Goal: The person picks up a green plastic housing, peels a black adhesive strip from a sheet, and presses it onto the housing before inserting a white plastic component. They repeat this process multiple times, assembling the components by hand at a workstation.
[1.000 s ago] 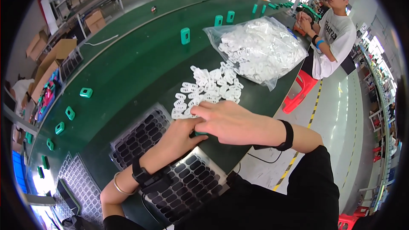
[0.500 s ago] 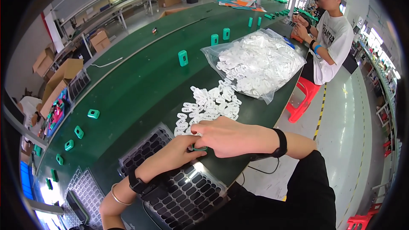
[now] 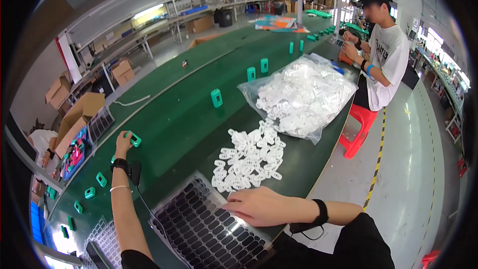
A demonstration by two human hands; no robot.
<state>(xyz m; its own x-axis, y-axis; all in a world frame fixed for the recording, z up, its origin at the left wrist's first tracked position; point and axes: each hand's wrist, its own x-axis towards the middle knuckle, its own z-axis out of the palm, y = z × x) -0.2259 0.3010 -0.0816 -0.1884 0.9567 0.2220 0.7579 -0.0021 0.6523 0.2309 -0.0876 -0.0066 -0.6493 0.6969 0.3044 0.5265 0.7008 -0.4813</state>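
My left hand (image 3: 123, 144) reaches out over the left part of the green work surface. Its fingers are closed round a small teal plastic case (image 3: 134, 139) with an oval opening. My right hand (image 3: 259, 206) is at the upper right of a clear sheet of black oval stickers (image 3: 199, 219). Its fingertips are drawn together over the stickers; whatever they pinch is too small or hidden. Just beyond that hand spreads a loose pile of small white oval pieces (image 3: 249, 157).
A big clear bag of white pieces (image 3: 303, 97) lies behind the pile. Teal cases (image 3: 216, 98) stand along the green surface (image 3: 174, 134), several more at left. A seated co-worker (image 3: 383, 50) is at the far right on a red stool (image 3: 359, 129). A cable hangs from my left wrist.
My hands, together at a teal case before, have parted. The left has swung far left with a teal case; the right has come down to the sticker sheet. The view has shifted slightly.
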